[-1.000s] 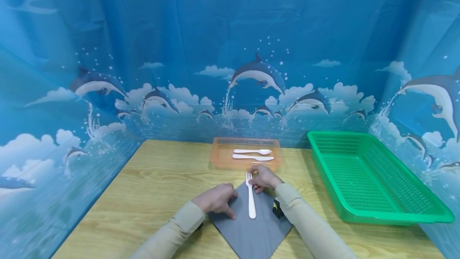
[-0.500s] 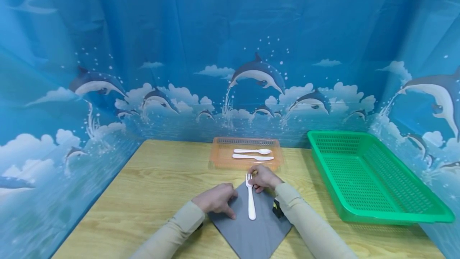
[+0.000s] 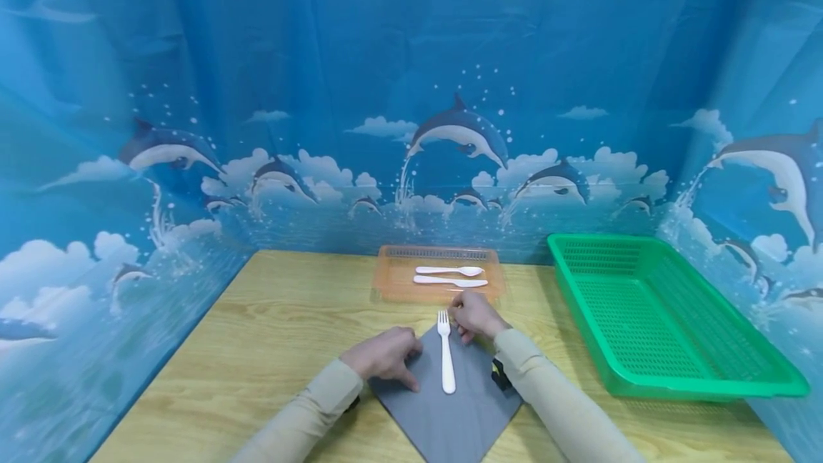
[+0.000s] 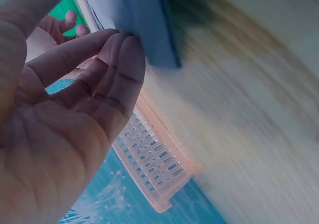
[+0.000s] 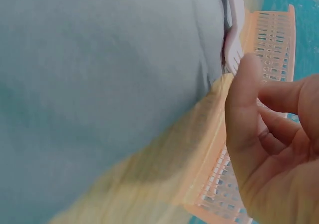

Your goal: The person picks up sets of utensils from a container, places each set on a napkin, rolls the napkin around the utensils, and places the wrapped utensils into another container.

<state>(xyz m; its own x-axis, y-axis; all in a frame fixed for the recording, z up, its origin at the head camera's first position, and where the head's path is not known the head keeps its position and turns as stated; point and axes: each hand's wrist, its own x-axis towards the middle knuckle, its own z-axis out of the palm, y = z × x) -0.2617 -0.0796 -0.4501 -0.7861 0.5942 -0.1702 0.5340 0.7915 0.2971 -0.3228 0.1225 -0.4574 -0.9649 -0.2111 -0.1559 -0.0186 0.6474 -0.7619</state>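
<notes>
A dark grey cloth napkin (image 3: 450,413) lies on the table as a diamond, one corner pointing away from me. On it a white plastic fork (image 3: 446,363) lies lengthwise, its tines at the far corner. My left hand (image 3: 386,356) rests on the napkin's left edge; in the left wrist view its extended fingers (image 4: 127,69) touch the cloth. Just right of the tines is my right hand (image 3: 477,316), its fingers loosely bent with nothing held. In the right wrist view, a fingertip (image 5: 249,64) is close beside the fork's tines (image 5: 233,59); whether they touch I cannot tell.
Behind the napkin stands an orange plastic basket (image 3: 395,281) with a white spoon (image 3: 450,271) and a white knife (image 3: 450,281) in it. A large green basket (image 3: 581,327) stands to the right. A dolphin-print curtain (image 3: 360,127) borders the table (image 3: 283,313).
The fork has slid slightly towards me on the napkin. My right hand has let go of its tines and moved a little to the right. My left hand has stayed in place.
</notes>
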